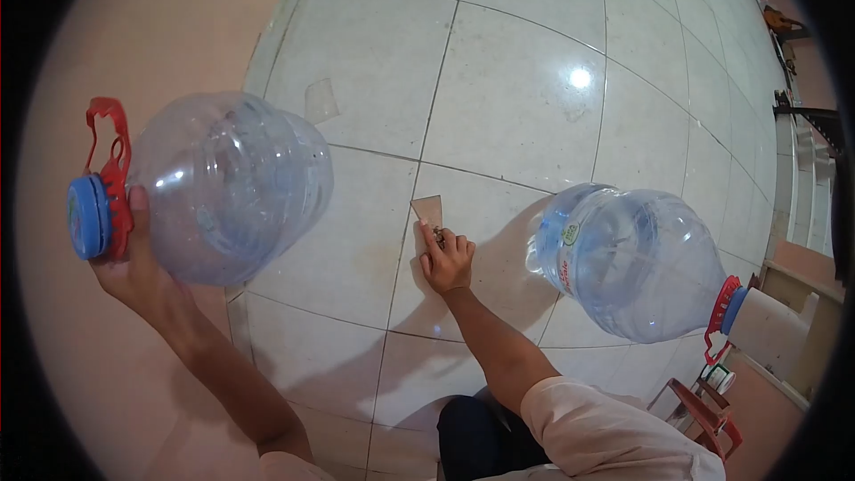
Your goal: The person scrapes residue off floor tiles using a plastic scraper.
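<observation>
My left hand (142, 258) is wrapped round the neck of a large clear plastic water bottle (240, 187), just below its blue cap (87, 216) and red carry handle (116, 178). The bottle lies on its side in the air, its base toward the floor's middle. Down at the tiles, my right hand (447, 263) has its fingers bent, with the index finger reaching onto a small brown piece of card (428, 208). Small dark bits (439, 236) show beside those fingers. A second large water bottle (637, 263), with a blue cap and red handle, lies to the right.
Pale tiles (517, 98) cover the floor, with a pink wall (178, 44) along the left. A thin clear square (321, 100) lies on the tiles near that wall. At the lower right stand a reddish plastic chair or stool (712, 419) and a white container (775, 325).
</observation>
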### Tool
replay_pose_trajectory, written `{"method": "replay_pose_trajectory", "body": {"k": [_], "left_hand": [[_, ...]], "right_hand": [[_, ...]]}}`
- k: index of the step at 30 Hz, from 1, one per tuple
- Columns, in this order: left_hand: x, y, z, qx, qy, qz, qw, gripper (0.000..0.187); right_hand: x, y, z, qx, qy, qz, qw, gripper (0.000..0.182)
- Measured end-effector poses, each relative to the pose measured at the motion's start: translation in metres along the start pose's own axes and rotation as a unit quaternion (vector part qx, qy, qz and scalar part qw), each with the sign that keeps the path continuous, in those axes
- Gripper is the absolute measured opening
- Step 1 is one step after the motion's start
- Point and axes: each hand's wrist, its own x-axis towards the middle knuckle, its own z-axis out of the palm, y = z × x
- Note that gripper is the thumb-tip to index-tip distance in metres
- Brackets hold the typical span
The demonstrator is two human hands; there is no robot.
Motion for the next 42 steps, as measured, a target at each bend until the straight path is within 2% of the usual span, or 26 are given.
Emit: {"method": "replay_pose_trajectory", "body": {"k": [2, 8, 9, 10, 13, 14, 16, 18, 19, 20, 22, 23, 24, 27, 28, 30, 31, 33, 34, 36, 37, 38, 40, 41, 42], "left_hand": [[-0.002, -0.004, -0.001, 0.001, 0.027, -0.052, 0.998, 0.057], [-0.014, -0.022, -0.002, 0.031, 0.002, -0.025, 0.999, 0.052], [-0.017, -0.019, -0.001, 0.021, -0.001, -0.051, 0.998, 0.062], [-0.022, -0.015, -0.001, 0.031, 0.002, -0.049, 0.998, 0.062], [-0.031, -0.011, 0.002, 0.088, -0.034, -0.018, 0.995, 0.096], [-0.034, -0.01, 0.004, 0.089, -0.035, -0.018, 0.995, 0.096], [-0.044, -0.005, 0.011, 0.135, 0.101, 0.101, 0.981, 0.09], [-0.068, 0.006, 0.003, 0.1, 0.17, 0.16, 0.967, 0.073], [-0.081, 0.007, 0.015, 0.1, 0.171, 0.16, 0.967, 0.073], [-0.101, 0.01, 0.032, -0.001, -0.019, 0.201, 0.979, 0.055], [-0.135, 0.033, 0.106, -0.078, -0.2, 0.149, 0.965, 0.029], [-0.136, 0.028, 0.157, -0.08, -0.187, 0.142, 0.969, 0.029], [-0.135, 0.011, 0.197, -0.053, -0.208, 0.101, 0.971, 0.038], [-0.113, -0.077, 0.3, 0.196, -0.109, 0.024, 0.974, 0.045], [-0.114, -0.113, 0.317, 0.26, -0.079, -0.018, 0.962, 0.048], [-0.131, -0.15, 0.326, 0.353, -0.116, -0.165, 0.914, 0.052], [-0.139, -0.159, 0.326, 0.349, -0.117, -0.172, 0.914, 0.052], [-0.153, -0.154, 0.307, 0.28, -0.235, -0.138, 0.921, 0.058], [-0.159, -0.147, 0.301, 0.281, -0.234, -0.135, 0.921, 0.058], [-0.171, -0.124, 0.291, 0.186, -0.168, -0.198, 0.948, 0.065], [-0.189, -0.126, 0.288, 0.044, -0.112, -0.203, 0.972, 0.067], [-0.208, -0.127, 0.284, -0.101, -0.056, -0.203, 0.972, 0.07], [-0.235, -0.096, 0.245, -0.184, -0.085, -0.296, 0.934, 0.073], [-0.234, -0.065, 0.211, -0.288, -0.089, -0.429, 0.852, 0.072], [-0.232, -0.032, 0.177, -0.384, -0.091, -0.544, 0.74, 0.071]], "right_hand": [[0.0, 0.0, 0.0, 0.009, 0.006, -0.001, 1.0, 0.073], [0.0, 0.001, 0.002, 0.006, -0.004, -0.002, 1.0, 0.072], [0.0, 0.001, 0.002, -0.001, 0.004, -0.007, 1.0, 0.072], [-0.001, -0.001, 0.003, 0.008, 0.0, -0.012, 1.0, 0.072], [-0.001, 0.001, 0.005, -0.022, 0.006, -0.006, 1.0, 0.072], [-0.001, 0.0, 0.005, -0.021, 0.005, -0.005, 1.0, 0.072], [-0.002, 0.001, 0.006, -0.018, 0.005, -0.007, 1.0, 0.071], [-0.002, 0.0, 0.004, -0.014, 0.004, -0.006, 1.0, 0.071], [-0.001, 0.0, 0.004, -0.012, 0.005, -0.004, 1.0, 0.071], [0.002, 0.001, 0.005, -0.012, 0.006, -0.005, 1.0, 0.071], [0.0, 0.0, 0.006, -0.027, -0.054, 0.021, 0.998, 0.072], [-0.003, -0.003, 0.005, -0.027, -0.058, 0.017, 0.998, 0.072], [-0.005, -0.004, 0.004, -0.025, -0.041, 0.01, 0.999, 0.073], [-0.001, 0.0, 0.007, -0.02, 0.004, -0.007, 1.0, 0.073], [-0.003, 0.0, 0.008, -0.029, -0.003, -0.008, 1.0, 0.073], [-0.003, 0.002, 0.01, -0.036, -0.005, -0.009, 0.999, 0.072], [-0.003, 0.003, 0.01, -0.035, 0.002, -0.014, 0.999, 0.072], [-0.003, 0.005, 0.01, -0.038, 0.0, -0.015, 0.999, 0.072], [-0.003, 0.002, 0.011, -0.033, 0.003, -0.012, 0.999, 0.072], [0.0, 0.001, 0.007, -0.024, -0.008, -0.006, 1.0, 0.072], [-0.001, 0.001, 0.008, -0.022, -0.002, -0.012, 1.0, 0.072], [-0.001, 0.002, 0.008, -0.021, 0.005, -0.017, 1.0, 0.072], [-0.006, 0.004, 0.011, -0.024, -0.001, -0.015, 1.0, 0.068], [-0.009, 0.007, 0.016, -0.015, 0.013, -0.013, 1.0, 0.066], [-0.009, 0.01, 0.023, -0.006, 0.03, -0.012, 0.999, 0.064]]}}
